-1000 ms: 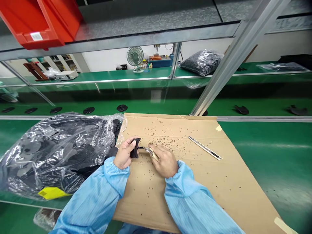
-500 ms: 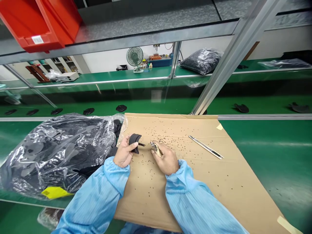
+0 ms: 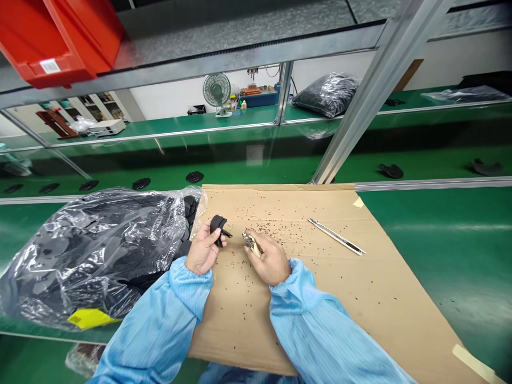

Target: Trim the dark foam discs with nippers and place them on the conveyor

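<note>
My left hand pinches a curved black part that has a short black stub pointing right. Cream-handled nippers lie in the closed grip of my right hand, their metal jaws facing the black part across a small gap. Whether the jaws are parted is too small to tell. Both hands hover over a cardboard sheet sprinkled with many tiny dark bits. On the cardboard, right of my hands, lies a slim utility knife.
A clear plastic bag full of black parts lies at the left, with a yellow tag. Along the green belt behind sit several black pieces. A metal post rises behind the cardboard; a red bin stands on the shelf above.
The black part has turned in my left hand and now shows a more curved, narrower side. My right hand with the nippers has shifted slightly left. The camera view has moved a little.
</note>
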`<action>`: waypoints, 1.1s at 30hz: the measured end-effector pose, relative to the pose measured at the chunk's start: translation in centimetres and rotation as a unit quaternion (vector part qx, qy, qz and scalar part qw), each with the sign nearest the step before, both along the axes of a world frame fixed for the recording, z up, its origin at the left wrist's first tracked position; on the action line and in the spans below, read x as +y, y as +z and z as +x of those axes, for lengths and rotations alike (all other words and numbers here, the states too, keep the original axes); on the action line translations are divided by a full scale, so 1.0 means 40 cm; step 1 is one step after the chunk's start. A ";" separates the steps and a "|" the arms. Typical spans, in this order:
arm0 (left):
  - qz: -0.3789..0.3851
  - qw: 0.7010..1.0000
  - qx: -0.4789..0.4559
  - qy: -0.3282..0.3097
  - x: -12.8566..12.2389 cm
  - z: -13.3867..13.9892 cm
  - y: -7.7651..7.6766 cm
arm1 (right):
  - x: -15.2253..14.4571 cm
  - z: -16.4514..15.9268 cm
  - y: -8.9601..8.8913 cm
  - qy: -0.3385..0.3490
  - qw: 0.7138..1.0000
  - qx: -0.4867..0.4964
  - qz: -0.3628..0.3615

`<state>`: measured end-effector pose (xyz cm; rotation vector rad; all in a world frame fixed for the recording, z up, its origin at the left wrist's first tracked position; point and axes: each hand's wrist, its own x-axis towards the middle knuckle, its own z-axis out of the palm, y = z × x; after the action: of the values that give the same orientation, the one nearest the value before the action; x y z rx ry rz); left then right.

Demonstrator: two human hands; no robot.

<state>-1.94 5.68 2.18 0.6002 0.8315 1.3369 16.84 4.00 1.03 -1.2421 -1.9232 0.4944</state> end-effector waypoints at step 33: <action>-0.062 0.990 -0.022 -0.122 -0.009 0.007 0.001 | -0.019 -0.038 0.013 0.089 0.984 -0.152 -0.031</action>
<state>-1.65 5.34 2.21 0.5539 0.7734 1.0644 15.34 3.22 1.54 -1.2470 -2.3073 0.4795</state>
